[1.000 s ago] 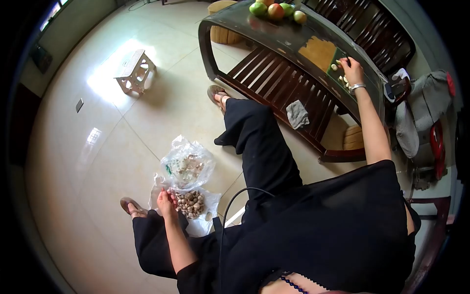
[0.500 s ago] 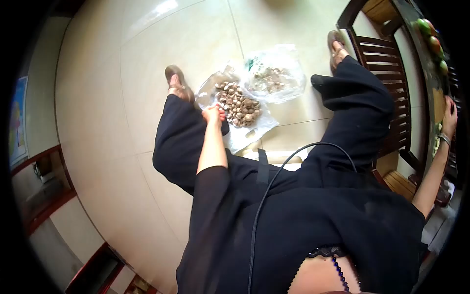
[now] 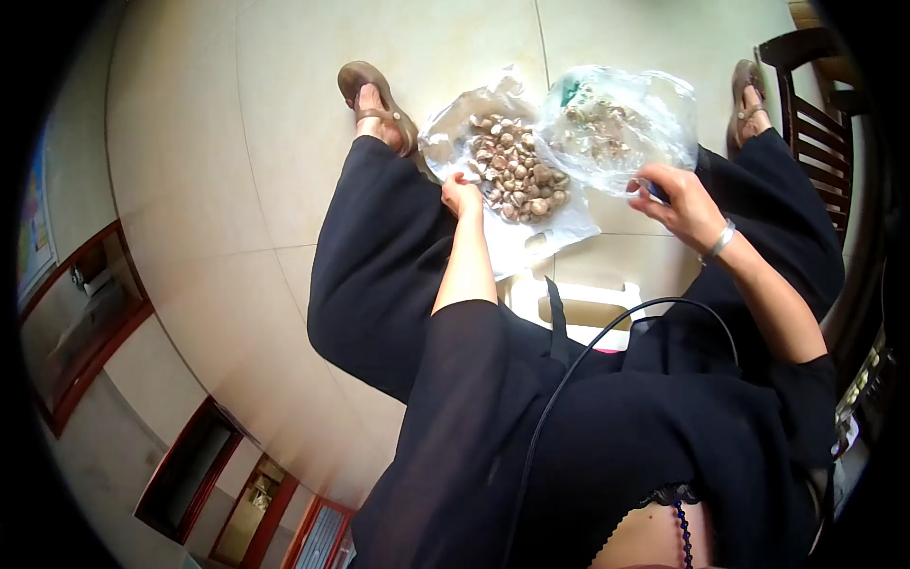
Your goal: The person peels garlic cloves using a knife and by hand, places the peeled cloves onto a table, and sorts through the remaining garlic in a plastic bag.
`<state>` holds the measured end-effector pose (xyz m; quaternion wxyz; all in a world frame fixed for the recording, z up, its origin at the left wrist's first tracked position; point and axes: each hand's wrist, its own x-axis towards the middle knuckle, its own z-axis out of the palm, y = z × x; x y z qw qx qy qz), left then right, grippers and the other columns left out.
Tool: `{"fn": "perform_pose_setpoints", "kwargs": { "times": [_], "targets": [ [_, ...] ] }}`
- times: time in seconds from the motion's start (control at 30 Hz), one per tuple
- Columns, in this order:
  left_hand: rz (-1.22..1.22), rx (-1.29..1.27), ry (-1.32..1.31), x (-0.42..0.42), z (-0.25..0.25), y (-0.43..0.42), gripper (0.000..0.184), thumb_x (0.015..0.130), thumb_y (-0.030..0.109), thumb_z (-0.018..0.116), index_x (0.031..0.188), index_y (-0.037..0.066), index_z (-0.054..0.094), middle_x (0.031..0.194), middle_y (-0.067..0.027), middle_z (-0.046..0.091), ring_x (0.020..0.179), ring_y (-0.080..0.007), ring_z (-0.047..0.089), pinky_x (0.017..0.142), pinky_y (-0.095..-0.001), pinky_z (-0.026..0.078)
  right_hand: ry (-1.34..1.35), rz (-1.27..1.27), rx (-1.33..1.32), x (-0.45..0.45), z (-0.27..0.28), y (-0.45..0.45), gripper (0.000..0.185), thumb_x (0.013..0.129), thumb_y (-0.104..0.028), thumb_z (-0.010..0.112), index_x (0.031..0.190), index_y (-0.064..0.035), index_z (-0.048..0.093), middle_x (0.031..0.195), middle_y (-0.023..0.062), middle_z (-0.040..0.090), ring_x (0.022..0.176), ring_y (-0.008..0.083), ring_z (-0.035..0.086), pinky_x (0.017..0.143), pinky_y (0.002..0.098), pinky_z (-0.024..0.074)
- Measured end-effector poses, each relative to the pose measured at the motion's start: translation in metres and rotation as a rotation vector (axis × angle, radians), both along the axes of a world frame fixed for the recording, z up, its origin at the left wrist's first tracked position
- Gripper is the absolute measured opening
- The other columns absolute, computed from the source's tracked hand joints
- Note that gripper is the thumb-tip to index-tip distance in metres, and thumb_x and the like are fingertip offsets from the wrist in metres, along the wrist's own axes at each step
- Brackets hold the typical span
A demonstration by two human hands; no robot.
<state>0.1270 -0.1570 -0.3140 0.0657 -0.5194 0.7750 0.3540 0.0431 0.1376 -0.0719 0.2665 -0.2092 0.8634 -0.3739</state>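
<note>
A pile of small brown-and-pale mushrooms (image 3: 517,166) lies on a spread white plastic bag (image 3: 559,232) on the floor between my feet. Beside the pile's left edge is my left hand (image 3: 462,194), its fingers closed; whatever they hold is hidden. My right hand (image 3: 687,207), with a silver bangle at the wrist, is closed around a small dark-blue object (image 3: 658,192) whose kind I cannot make out. Just beyond its fingertips sits a second clear plastic bag (image 3: 664,119), holding small brownish pieces (image 3: 607,133).
I sit low, legs spread to either side of the bags. A white plastic stool (image 3: 611,296) shows between my thighs, and a black cable (image 3: 559,379) loops across my lap. A dark slatted wooden chair (image 3: 820,152) stands at right. Red-framed cabinets (image 3: 85,332) line the left.
My right hand has come back from the table at the far right to the clear bag, now with the dark-blue object. The view has shifted; my left hand stays beside the mushrooms.
</note>
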Motion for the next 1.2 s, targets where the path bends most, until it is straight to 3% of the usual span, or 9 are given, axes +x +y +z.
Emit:
{"fn": "perform_pose_setpoints", "kwargs": {
  "times": [0.13,0.2,0.4,0.53,0.83,0.97,1.03,1.17,1.2],
  "targets": [
    [-0.396,-0.064,0.101,-0.007,-0.009,-0.003,0.046,0.055,0.002,0.070,0.099,0.011,0.061,0.099,-0.0113,0.056,0.095,-0.0282,0.053,0.081,-0.0341,0.044,-0.185,0.086,0.142,-0.012,-0.008,-0.004,0.010,0.075,-0.007,0.057,0.081,0.0008,0.055,0.070,0.0149,0.057,0.061,0.0281,0.055,0.058,0.0328,0.0429],
    [-0.485,-0.089,0.071,-0.011,-0.010,0.001,0.044,0.055,-0.001,0.069,0.097,0.010,0.059,0.093,-0.0111,0.050,0.093,-0.0290,0.051,0.082,-0.0349,0.042,-0.234,0.108,0.184,-0.019,-0.007,-0.015,0.009,0.075,-0.007,0.056,0.081,0.0010,0.055,0.071,0.0165,0.057,0.064,0.0311,0.055,0.059,0.0345,0.0429],
    [-0.071,0.223,0.221,-0.011,-0.052,-0.016,0.021,0.065,-0.003,0.064,0.084,0.004,0.058,0.068,-0.0084,0.060,0.059,-0.0181,0.058,0.056,-0.0309,0.048,-0.204,0.142,0.215,-0.017,-0.016,-0.014,0.009,0.076,-0.007,0.055,0.080,0.0014,0.054,0.071,0.0186,0.056,0.064,0.0333,0.054,0.059,0.0349,0.0429],
    [0.168,0.530,0.435,-0.029,-0.024,-0.032,0.021,0.079,-0.008,0.047,0.100,-0.005,0.051,0.084,-0.0146,0.059,0.064,-0.0185,0.059,0.052,-0.0279,0.053,-0.208,0.171,0.206,-0.018,-0.018,-0.014,0.011,0.077,-0.008,0.056,0.081,0.0024,0.053,0.069,0.0190,0.054,0.062,0.0321,0.054,0.059,0.0343,0.0428],
    [0.198,0.188,0.198,-0.008,-0.034,-0.025,0.015,0.073,-0.005,0.051,0.083,0.003,0.059,0.068,-0.0086,0.060,0.058,-0.0173,0.060,0.051,-0.0298,0.048,-0.229,0.178,0.232,-0.015,-0.025,-0.013,0.012,0.077,-0.009,0.056,0.082,0.0017,0.053,0.068,0.0187,0.054,0.062,0.0308,0.055,0.057,0.0344,0.0424],
    [0.153,0.039,0.047,0.017,-0.050,0.004,0.011,0.074,0.006,0.050,0.083,0.006,0.057,0.076,-0.0157,0.061,0.072,-0.0341,0.058,0.065,-0.0432,0.044,-0.240,0.285,0.401,-0.014,-0.041,-0.004,0.016,0.076,-0.012,0.057,0.085,0.0000,0.055,0.071,0.0178,0.055,0.066,0.0320,0.056,0.060,0.0367,0.0434],
    [0.119,0.054,0.107,0.036,-0.077,0.022,0.008,0.080,-0.001,0.045,0.088,0.001,0.048,0.061,-0.0116,0.058,0.044,-0.0176,0.056,0.033,-0.0280,0.043,-0.194,0.358,0.475,-0.011,-0.053,0.005,0.019,0.074,-0.016,0.056,0.088,-0.0023,0.057,0.076,0.0179,0.058,0.075,0.0356,0.056,0.067,0.0411,0.0441],
    [0.250,0.434,0.179,0.033,-0.077,0.044,0.022,0.078,0.001,0.050,0.098,0.001,0.042,0.064,-0.0115,0.056,0.051,-0.0188,0.058,0.039,-0.0280,0.048,-0.177,0.358,0.505,-0.007,-0.065,0.015,0.023,0.074,-0.017,0.056,0.092,-0.0031,0.058,0.083,0.0164,0.059,0.080,0.0342,0.056,0.071,0.0410,0.0443],
    [0.419,0.645,0.295,0.004,-0.015,0.047,0.033,0.077,0.001,0.051,0.107,0.001,0.036,0.072,-0.0130,0.054,0.053,-0.0206,0.058,0.042,-0.0294,0.051,-0.195,0.322,0.506,-0.007,-0.064,0.014,0.023,0.074,-0.017,0.056,0.093,-0.0028,0.058,0.085,0.0164,0.058,0.081,0.0340,0.056,0.071,0.0407,0.0441]
  ]
}}
